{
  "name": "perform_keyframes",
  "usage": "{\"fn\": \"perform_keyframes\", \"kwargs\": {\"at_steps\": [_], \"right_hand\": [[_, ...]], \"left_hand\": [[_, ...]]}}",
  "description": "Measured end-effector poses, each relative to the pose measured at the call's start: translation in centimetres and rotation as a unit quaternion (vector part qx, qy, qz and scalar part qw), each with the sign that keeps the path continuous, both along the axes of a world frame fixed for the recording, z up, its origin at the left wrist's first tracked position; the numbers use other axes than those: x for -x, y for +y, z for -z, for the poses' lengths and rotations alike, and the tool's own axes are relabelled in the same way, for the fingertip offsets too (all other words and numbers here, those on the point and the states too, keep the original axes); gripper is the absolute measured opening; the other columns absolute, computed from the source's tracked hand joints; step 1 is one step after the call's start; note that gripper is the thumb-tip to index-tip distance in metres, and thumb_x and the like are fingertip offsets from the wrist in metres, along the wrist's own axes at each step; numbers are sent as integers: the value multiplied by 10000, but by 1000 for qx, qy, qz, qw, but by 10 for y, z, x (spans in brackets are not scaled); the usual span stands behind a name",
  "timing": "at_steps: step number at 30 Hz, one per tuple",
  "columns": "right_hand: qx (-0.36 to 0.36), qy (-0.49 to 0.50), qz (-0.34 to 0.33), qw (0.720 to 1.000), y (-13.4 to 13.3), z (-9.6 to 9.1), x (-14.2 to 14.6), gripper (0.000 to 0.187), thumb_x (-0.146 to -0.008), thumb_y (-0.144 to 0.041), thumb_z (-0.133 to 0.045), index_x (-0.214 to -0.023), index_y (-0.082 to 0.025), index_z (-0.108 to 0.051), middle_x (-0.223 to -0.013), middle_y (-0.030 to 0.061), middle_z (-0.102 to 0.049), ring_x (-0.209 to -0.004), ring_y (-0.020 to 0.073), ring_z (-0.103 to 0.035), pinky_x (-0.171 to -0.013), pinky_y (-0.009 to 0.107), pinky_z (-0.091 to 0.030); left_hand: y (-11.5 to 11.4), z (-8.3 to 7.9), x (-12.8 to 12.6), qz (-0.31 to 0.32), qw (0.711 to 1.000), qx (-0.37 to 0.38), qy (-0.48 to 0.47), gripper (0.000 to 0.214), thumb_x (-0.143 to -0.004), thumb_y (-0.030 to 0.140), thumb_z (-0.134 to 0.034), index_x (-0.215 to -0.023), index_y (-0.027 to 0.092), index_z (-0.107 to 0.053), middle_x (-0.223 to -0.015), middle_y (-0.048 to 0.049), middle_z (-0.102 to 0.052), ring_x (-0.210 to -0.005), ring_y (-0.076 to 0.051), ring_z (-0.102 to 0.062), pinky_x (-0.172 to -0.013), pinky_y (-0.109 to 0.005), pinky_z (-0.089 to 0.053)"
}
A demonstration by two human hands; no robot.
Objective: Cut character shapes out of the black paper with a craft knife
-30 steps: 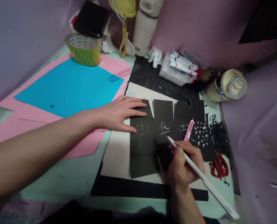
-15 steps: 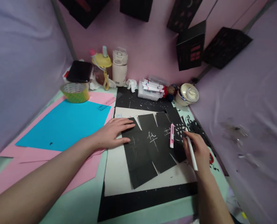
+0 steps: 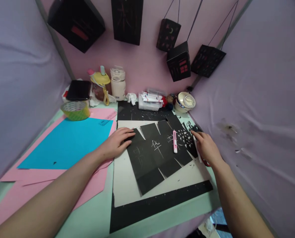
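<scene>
My left hand (image 3: 119, 141) lies flat with spread fingers at the left edge of a notched sheet of black paper (image 3: 149, 168). Pale handwritten characters run across this sheet, and small cut-out holes pattern its right end. A pink utility knife (image 3: 174, 141) lies on top of it. My right hand (image 3: 207, 147) is at the sheet's right edge, its fingers bent around a white pen (image 3: 197, 150); the fingers partly hide the pen. Red-handled scissors (image 3: 206, 163) show in part under that hand. Beneath the black sheet is a whitish board (image 3: 127, 191).
Blue (image 3: 68, 142) and pink paper (image 3: 92, 188) cover the left side. Behind stand a tape roll (image 3: 76, 111), a white bottle (image 3: 118, 87), a box of pens (image 3: 149, 100) and a bowl (image 3: 180, 106). Black paper lanterns (image 3: 179, 62) hang above. Black scraps (image 3: 190, 126) lie at right.
My right hand has shifted right, away from the cut-out pattern, with the white pen beside its fingers. The camera view has tilted up and turned right. My left hand stays on the sheet's edge.
</scene>
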State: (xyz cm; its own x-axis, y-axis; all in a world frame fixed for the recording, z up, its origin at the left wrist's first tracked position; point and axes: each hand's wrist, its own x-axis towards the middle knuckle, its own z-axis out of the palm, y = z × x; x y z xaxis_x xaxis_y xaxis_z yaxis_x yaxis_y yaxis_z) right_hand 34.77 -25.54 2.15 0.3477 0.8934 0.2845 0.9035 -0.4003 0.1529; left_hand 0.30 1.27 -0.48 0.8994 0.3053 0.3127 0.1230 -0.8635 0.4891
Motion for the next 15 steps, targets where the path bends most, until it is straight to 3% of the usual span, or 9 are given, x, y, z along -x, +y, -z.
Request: {"fn": "perform_keyframes", "kwargs": {"at_steps": [2, 6, 8, 15], "right_hand": [[-7, 14, -34, 999, 16, -8, 13, 496, -896, -62, -387, -1351, -186, -541, -1216, 124, -634, -1068, 265, -587, -910, 374, -491], [138, 6, -118, 983, 53, -15, 36, 426, -902, -65, -398, -1240, -244, -585, -1211, 100, -612, -999, 226, -602, -697, 286, -455], [163, -4, -133, 978, 67, -15, 40, 315, -900, -92, -437, -1105, -232, -630, -1137, 105, -616, -895, 215, -597, -625, 276, -397], [201, -26, -210, 956, 79, -19, 25, 180, -902, -133, -478, -918, -216, -636, -1001, 93, -594, -795, 198, -529, -591, 288, -277]], "left_hand": [[0, 0, -1, 0, 1000, -4, -2, 369, -991, 351, -413, -1275, 203, -596, -1359, -90, -577, -1292, -251, -479, -1099, -496, -404], [-1, 0, -1, -5, 1000, -15, 11, 354, -986, 339, -407, -1212, 198, -639, -1343, -86, -594, -1307, -257, -476, -1105, -512, -397], [-2, 1, -1, -5, 1000, -16, 18, 355, -986, 340, -402, -1195, 200, -652, -1349, -83, -592, -1314, -259, -475, -1110, -512, -394], [-2, 0, -1, -15, 999, -14, 45, 401, -990, 375, -401, -1230, 174, -652, -1394, -108, -551, -1304, -274, -494, -1089, -486, -420]]}}
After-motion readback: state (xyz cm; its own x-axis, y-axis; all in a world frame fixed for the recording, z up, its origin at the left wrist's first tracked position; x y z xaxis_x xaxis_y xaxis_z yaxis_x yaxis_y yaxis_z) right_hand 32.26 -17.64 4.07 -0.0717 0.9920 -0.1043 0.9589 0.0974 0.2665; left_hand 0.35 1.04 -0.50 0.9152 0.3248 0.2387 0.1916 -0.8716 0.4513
